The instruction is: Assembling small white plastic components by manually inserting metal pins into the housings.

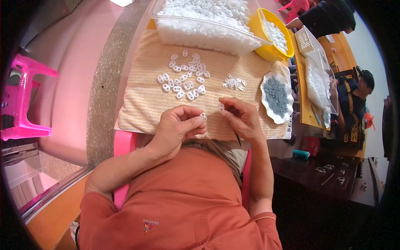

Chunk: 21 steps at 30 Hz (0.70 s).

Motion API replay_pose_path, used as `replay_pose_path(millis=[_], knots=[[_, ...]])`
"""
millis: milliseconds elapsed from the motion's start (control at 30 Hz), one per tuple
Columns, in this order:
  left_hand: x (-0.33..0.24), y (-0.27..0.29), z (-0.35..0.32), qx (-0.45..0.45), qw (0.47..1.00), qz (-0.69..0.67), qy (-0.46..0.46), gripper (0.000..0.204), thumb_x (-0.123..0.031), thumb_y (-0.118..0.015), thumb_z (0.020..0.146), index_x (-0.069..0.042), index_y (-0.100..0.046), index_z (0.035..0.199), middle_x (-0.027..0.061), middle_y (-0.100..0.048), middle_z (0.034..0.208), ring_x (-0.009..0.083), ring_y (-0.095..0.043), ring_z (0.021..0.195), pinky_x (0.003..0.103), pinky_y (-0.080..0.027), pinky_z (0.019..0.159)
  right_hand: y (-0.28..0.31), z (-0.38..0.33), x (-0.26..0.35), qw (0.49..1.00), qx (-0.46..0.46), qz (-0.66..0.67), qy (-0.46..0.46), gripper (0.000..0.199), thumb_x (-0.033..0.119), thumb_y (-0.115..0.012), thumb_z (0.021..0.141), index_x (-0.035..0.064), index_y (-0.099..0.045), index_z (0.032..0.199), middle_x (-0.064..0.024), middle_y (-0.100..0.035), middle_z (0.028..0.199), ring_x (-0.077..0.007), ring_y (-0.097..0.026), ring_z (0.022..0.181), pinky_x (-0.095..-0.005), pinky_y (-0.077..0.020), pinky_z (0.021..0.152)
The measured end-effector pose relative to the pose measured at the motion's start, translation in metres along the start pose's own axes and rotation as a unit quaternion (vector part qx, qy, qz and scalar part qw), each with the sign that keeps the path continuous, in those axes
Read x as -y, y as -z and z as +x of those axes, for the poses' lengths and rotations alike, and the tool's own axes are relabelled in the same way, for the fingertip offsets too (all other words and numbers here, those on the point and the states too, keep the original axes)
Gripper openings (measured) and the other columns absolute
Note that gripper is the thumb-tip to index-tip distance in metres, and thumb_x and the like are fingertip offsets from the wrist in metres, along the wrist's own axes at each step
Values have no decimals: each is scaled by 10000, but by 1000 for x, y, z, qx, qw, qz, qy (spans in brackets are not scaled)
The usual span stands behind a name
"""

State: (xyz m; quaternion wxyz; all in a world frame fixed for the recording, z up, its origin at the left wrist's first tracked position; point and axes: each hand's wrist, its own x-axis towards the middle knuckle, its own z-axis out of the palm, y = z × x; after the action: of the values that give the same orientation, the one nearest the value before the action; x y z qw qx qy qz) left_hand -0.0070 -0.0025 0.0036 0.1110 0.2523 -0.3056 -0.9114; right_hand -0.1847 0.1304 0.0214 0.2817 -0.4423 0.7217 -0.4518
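Above the near edge of a striped tan cloth (146, 100), my two hands face each other with a short gap between them. My left hand (177, 125) pinches a small white plastic piece (204, 117) between thumb and forefinger. A small white plastic piece with holes (221, 107) is held at the fingertips of my right hand (245, 118). Beyond my hands, oval white two-hole plastic pieces (190, 85) lie scattered on the cloth. To their right is a group of smaller white pieces (234, 82). Small grey parts (275, 96) fill a white wavy-edged dish (266, 109) near my right hand.
A clear bin (200, 43) of white pieces stands at the far edge, beside a yellow basin (266, 53). Pink stool (31, 96) at left. On the right, a wooden table (305, 106) holds another clear container (321, 89); people are near it. A dark table (321, 175) sits at lower right.
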Motion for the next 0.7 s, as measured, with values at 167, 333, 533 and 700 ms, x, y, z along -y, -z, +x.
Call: replay_pose_path(millis=[167, 333, 533, 700], knots=[[-2, -4, 4, -8, 999, 30, 18, 130, -29, -627, 879, -10, -598, 1005, 63, -649, 871, 134, -653, 778, 277, -577, 742, -1, -3, -9, 992, 16, 120, -43, 291, 35, -663, 870, -21, -616, 1151, 0, -616, 871, -60, -572, 761, -201, -477, 677], [-5, -5, 16, 15, 999, 38, 11, 123, -32, -628, 881, -9, -599, 999, 59, -645, 867, 126, -647, 771, 268, -574, 734, -2, -5, -11, 983, 21, 172, -62, 307, 39, -670, 864, -20, -615, 1161, -14, -624, 879, -69, -583, 758, -208, -493, 678], [-1, -1, 22, 14, 999, 38, 7, 121, -30, -631, 880, -8, -601, 995, 59, -645, 865, 125, -647, 767, 267, -573, 734, -7, -4, -9, 971, 6, 222, -88, 285, 32, -666, 863, -17, -623, 1141, -16, -630, 882, -74, -589, 755, -210, -495, 668], [0, 0, 23, 20, 999, 30, 5, 125, -29, -633, 878, -7, -601, 997, 63, -648, 871, 130, -651, 772, 269, -575, 734, -6, -4, -12, 967, 7, 241, -78, 267, 28, -656, 871, -27, -616, 1129, -25, -629, 878, -80, -594, 756, -218, -503, 662]])
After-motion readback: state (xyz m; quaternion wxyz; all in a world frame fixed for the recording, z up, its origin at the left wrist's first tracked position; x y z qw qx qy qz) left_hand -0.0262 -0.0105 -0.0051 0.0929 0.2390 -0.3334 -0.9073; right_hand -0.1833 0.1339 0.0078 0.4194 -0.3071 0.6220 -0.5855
